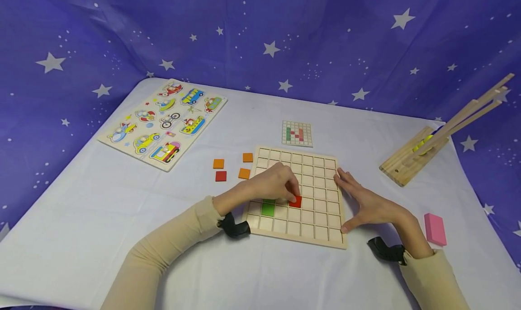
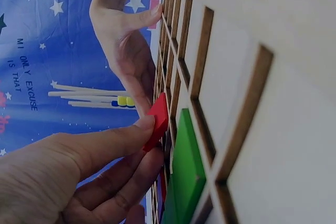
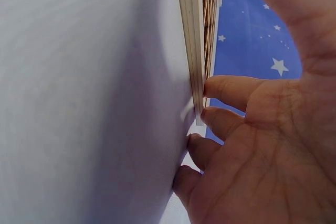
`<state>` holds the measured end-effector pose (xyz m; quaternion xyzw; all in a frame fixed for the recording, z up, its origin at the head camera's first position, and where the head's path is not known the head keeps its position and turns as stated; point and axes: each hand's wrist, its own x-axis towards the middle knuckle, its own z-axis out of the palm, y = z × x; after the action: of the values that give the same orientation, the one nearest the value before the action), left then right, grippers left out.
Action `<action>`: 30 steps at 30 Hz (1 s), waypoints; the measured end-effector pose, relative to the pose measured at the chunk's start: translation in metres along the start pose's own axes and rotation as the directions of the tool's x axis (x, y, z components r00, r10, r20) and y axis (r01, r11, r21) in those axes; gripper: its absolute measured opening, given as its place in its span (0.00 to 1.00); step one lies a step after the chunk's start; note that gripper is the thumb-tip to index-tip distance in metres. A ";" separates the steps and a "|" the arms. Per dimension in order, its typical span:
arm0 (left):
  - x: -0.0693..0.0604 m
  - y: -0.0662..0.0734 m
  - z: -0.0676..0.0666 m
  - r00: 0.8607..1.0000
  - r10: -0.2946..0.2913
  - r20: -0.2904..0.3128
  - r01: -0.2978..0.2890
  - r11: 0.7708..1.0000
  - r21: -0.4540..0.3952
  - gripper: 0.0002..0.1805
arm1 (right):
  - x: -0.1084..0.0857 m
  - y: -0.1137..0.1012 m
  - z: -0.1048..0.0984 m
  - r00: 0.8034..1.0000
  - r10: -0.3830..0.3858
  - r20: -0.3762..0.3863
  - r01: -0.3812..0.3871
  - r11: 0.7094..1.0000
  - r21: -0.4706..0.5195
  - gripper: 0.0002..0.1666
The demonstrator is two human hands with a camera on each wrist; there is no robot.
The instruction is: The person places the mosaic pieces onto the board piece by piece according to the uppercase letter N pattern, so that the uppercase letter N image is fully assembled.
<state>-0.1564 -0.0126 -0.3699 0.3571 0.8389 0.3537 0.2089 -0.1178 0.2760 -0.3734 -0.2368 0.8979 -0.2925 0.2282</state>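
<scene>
A wooden grid board (image 1: 321, 206) lies on the white table. My left hand (image 1: 277, 182) is over its middle and pinches a red square tile (image 1: 295, 202) at one of the cells. In the left wrist view the thumb and a finger hold the red tile (image 2: 159, 121) tilted at the grid, beside a green tile (image 2: 187, 169). Green tiles (image 1: 268, 209) sit in cells to the left; the left hand hides part of the board. My right hand (image 1: 372, 206) is spread at the board's right edge, its thumb and fingertips touching the rim (image 3: 195, 51).
Orange tiles (image 1: 218, 164) and a red tile (image 1: 221, 176) lie left of the board. A pattern card (image 1: 297, 133) is behind it. A vehicle puzzle (image 1: 163, 124) lies back left; a wooden stand with rods (image 1: 407, 158) and a pink block (image 1: 435, 229) are at right.
</scene>
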 end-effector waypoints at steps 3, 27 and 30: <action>0.000 0.002 0.000 1.000 0.006 -0.009 -0.006 0.999 0.048 0.02 | 0.000 0.000 0.000 1.000 -0.003 -0.001 0.003 1.000 0.001 0.78; -0.003 -0.001 -0.005 0.996 0.077 0.041 -0.080 0.993 0.087 0.02 | 0.000 0.000 0.000 1.000 -0.001 0.003 0.001 1.000 0.002 0.79; -0.005 -0.004 -0.011 0.997 0.069 0.045 -0.070 0.997 0.041 0.03 | 0.000 0.000 0.000 1.000 -0.003 0.003 0.003 1.000 0.005 0.79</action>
<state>-0.1619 -0.0232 -0.3647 0.3979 0.8285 0.3352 0.2069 -0.1176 0.2763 -0.3731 -0.2382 0.8965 -0.2949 0.2295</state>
